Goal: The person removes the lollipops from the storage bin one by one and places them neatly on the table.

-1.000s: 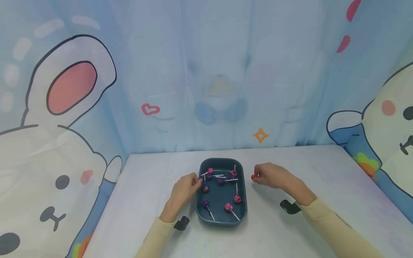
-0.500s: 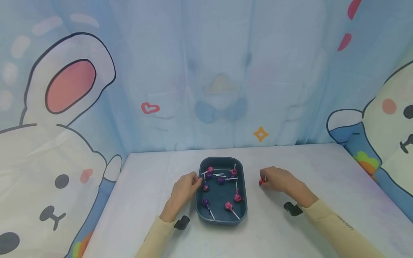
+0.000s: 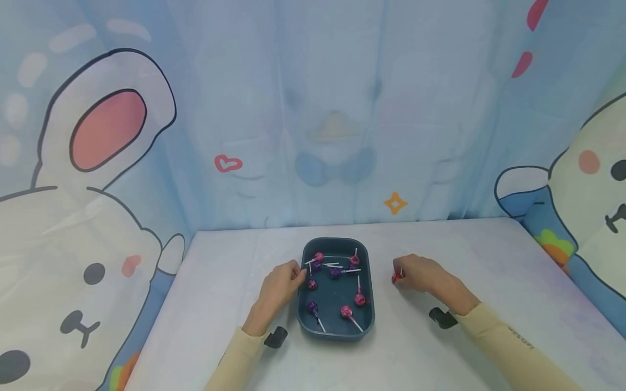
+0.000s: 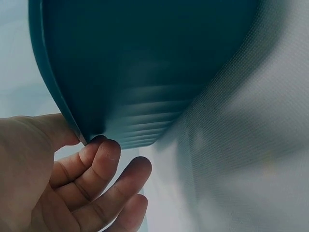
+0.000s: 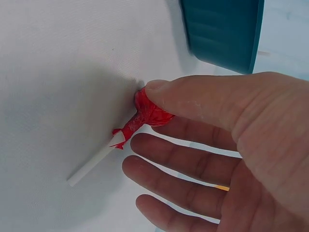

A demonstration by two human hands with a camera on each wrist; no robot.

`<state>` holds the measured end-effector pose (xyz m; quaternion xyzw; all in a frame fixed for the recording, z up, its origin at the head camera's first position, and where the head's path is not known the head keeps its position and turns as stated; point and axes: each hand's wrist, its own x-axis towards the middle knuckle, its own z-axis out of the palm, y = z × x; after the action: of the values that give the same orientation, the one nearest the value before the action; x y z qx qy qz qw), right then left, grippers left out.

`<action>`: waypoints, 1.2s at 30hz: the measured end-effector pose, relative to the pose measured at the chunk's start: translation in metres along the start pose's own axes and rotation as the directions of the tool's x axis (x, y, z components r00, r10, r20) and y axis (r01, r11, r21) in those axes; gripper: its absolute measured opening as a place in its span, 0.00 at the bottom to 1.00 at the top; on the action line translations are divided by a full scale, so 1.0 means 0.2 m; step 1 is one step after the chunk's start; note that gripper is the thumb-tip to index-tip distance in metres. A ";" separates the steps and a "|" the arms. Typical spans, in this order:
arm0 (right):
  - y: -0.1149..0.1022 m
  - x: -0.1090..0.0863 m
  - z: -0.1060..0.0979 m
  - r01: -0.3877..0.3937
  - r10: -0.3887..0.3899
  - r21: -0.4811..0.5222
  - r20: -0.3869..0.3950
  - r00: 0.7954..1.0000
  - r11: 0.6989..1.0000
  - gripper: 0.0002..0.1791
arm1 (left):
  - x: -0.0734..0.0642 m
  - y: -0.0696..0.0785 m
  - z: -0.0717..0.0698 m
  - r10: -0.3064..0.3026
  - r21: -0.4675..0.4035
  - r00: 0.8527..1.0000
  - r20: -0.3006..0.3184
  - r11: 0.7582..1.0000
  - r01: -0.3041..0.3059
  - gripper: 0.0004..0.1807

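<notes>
A dark teal tray (image 3: 335, 331) stands on the table with several lollipops inside, some wrapped in purple, others in pink. My left hand (image 3: 280, 285) pinches the tray's left rim; the left wrist view shows the thumb inside the rim and fingertips against the outer wall (image 4: 159, 96). To the right of the tray, my right hand (image 3: 418, 273) holds a red-wrapped lollipop (image 5: 145, 113) by its head between thumb and index finger, low over the table. Its white stick (image 5: 91, 164) points away from the palm. The other fingers lie extended beside it.
White cloth covers the table (image 3: 235, 255). Behind it hangs a light blue curtain (image 3: 332, 81) printed with cartoon rabbits, close along the table's back edge. A dark wrist device (image 3: 442, 317) sits below the right sleeve, another (image 3: 276, 338) by the left.
My right hand has moved slightly right and down, away from the tray, with the red lollipop. The left hand has stayed at the tray's rim.
</notes>
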<state>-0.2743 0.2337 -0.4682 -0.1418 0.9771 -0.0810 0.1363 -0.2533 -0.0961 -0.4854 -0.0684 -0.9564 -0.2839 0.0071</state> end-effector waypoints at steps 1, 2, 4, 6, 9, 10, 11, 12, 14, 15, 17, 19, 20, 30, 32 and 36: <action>0.00 0.00 0.00 0.000 0.000 -0.002 -0.001 1.000 1.000 0.11 | 0.00 0.00 0.00 0.000 0.000 1.000 0.000 1.000 0.000 0.13; 0.00 0.00 0.00 0.000 0.000 -0.003 -0.002 1.000 1.000 0.11 | 0.00 0.00 0.00 0.002 -0.001 1.000 -0.001 1.000 -0.002 0.13; 0.00 0.00 0.00 -0.001 0.001 0.000 -0.002 1.000 1.000 0.11 | 0.00 0.00 0.00 0.003 0.001 1.000 -0.001 1.000 -0.003 0.13; -0.01 0.00 -0.01 -0.002 0.002 -0.002 0.000 1.000 1.000 0.12 | 0.00 0.00 0.00 0.006 0.002 1.000 -0.004 1.000 -0.006 0.13; -0.01 0.00 -0.02 -0.003 0.003 -0.011 0.002 1.000 1.000 0.14 | 0.00 0.00 0.00 0.002 0.005 1.000 -0.003 1.000 -0.002 0.13; -0.01 0.00 -0.03 -0.004 0.004 -0.013 0.003 1.000 1.000 0.15 | 0.00 0.00 0.00 0.000 0.006 1.000 -0.004 1.000 0.000 0.13; -0.02 0.01 -0.04 -0.008 0.008 -0.017 0.006 1.000 1.000 0.17 | 0.00 0.00 0.00 0.000 0.006 1.000 -0.004 1.000 0.000 0.13; -0.01 0.01 -0.05 -0.011 0.011 -0.021 0.006 1.000 1.000 0.18 | 0.00 -0.01 0.00 0.003 0.006 1.000 -0.005 1.000 -0.003 0.13; -0.01 0.01 -0.07 -0.019 0.019 -0.016 0.006 1.000 1.000 0.20 | 0.00 -0.01 0.00 -0.002 0.005 1.000 -0.004 1.000 0.002 0.13; -0.01 0.01 -0.08 -0.022 0.022 -0.013 0.005 1.000 1.000 0.20 | 0.00 -0.01 0.00 -0.002 0.006 1.000 -0.004 1.000 0.002 0.13; -0.01 0.01 -0.10 -0.025 0.025 -0.004 0.003 1.000 1.000 0.21 | 0.00 -0.01 0.01 -0.003 -0.001 1.000 -0.005 1.000 0.003 0.13; 0.00 0.01 -0.12 -0.019 0.019 0.003 -0.003 1.000 1.000 0.22 | 0.00 -0.01 0.01 -0.010 -0.004 1.000 -0.004 1.000 0.010 0.13; 0.00 0.01 -0.13 -0.015 0.015 0.000 -0.005 1.000 1.000 0.22 | 0.00 -0.01 0.01 -0.011 -0.004 1.000 -0.004 1.000 0.011 0.13; 0.00 -0.01 -0.19 -0.003 0.003 -0.021 0.002 1.000 1.000 0.23 | 0.01 -0.01 0.02 -0.009 0.001 1.000 -0.011 1.000 0.009 0.13; -0.01 -0.01 -0.19 -0.011 0.011 -0.016 0.007 1.000 1.000 0.23 | 0.01 -0.01 0.02 -0.009 0.002 1.000 -0.013 1.000 0.009 0.13; -0.01 0.00 -0.19 -0.016 0.016 -0.018 0.007 1.000 1.000 0.23 | 0.01 -0.01 0.02 -0.009 0.003 1.000 -0.014 1.000 0.009 0.13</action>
<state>-0.2837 0.2359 -0.4318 -0.1354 0.9784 -0.0706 0.1393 -0.2551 -0.0951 -0.4893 -0.0620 -0.9571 -0.2828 0.0124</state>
